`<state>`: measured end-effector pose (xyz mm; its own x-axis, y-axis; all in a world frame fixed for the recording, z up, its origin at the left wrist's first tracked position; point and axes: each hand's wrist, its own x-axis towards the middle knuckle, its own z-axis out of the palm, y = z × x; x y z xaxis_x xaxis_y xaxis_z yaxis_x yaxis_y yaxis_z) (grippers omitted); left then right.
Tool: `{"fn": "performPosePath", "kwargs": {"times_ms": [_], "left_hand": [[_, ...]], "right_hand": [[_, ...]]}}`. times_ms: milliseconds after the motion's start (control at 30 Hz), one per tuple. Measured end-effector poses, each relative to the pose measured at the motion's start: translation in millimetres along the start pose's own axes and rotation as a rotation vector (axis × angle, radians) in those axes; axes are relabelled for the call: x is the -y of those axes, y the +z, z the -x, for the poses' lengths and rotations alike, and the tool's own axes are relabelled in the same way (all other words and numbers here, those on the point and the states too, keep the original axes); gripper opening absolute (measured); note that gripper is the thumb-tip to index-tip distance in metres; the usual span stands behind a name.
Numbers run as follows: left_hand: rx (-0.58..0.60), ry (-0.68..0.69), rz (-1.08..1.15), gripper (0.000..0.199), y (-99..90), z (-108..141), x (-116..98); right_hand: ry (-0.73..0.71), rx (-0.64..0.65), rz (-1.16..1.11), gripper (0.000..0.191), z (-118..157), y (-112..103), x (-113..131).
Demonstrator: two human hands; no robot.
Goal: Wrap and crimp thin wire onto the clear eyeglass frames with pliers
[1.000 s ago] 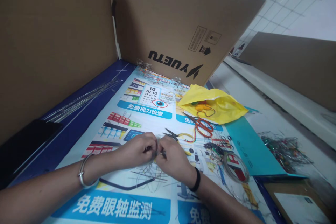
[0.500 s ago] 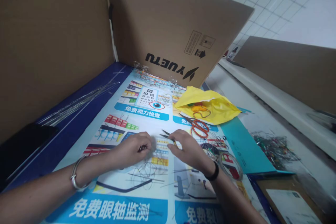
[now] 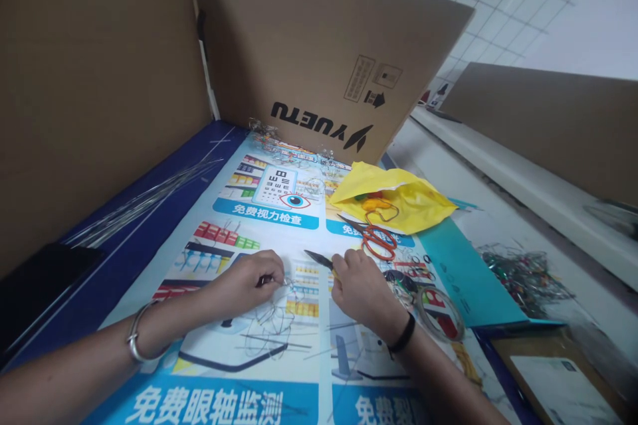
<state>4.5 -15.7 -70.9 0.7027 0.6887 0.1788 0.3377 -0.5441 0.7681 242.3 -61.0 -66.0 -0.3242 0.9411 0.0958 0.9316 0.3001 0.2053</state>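
Note:
My right hand [image 3: 361, 285], with a black band at the wrist, grips small pliers [image 3: 319, 258] whose dark, pointed jaws are together and aim left. My left hand [image 3: 254, 279] is closed in a pinch over the printed sheet; what it holds is too small to make out. Thin wires [image 3: 272, 329] lie tangled just below my left hand. Orange-handled scissors [image 3: 379, 242] rest beyond my right hand, by the opening of a yellow bag [image 3: 399, 196] with orange material inside.
Cardboard panels [image 3: 319, 46] stand at the back and left. Long straight wires [image 3: 144, 202] lie on the blue strip at left, near a black object [image 3: 44, 285]. At right are a clear tape roll [image 3: 440, 313] and a wire heap [image 3: 528, 279].
The pliers' jaws have gone from apart to together, and my right hand has closed round the handles. The fingers of my left hand have shifted slightly. The whole view has moved a little.

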Motion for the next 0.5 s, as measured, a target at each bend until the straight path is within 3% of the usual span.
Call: {"fn": "performPosePath", "kwargs": {"times_ms": [133, 233, 400, 500], "left_hand": [[0.007, -0.018, 0.034, 0.017, -0.1, -0.7, 0.8], [-0.001, -0.034, 0.057, 0.016, 0.4, -0.6, 2.6], [-0.006, -0.026, 0.104, 0.017, 0.4, -1.4, 4.3], [-0.019, -0.025, 0.106, 0.018, 0.3, -2.4, 4.2]], "right_hand": [[0.023, -0.033, 0.006, 0.015, -3.5, 9.4, 1.9], [0.031, -0.075, -0.141, 0.011, -4.2, 8.1, -2.7], [-0.123, -0.149, -0.431, 0.014, 3.9, -17.7, -5.5], [-0.208, -0.115, -0.358, 0.013, 9.3, -33.2, 3.9]]}}
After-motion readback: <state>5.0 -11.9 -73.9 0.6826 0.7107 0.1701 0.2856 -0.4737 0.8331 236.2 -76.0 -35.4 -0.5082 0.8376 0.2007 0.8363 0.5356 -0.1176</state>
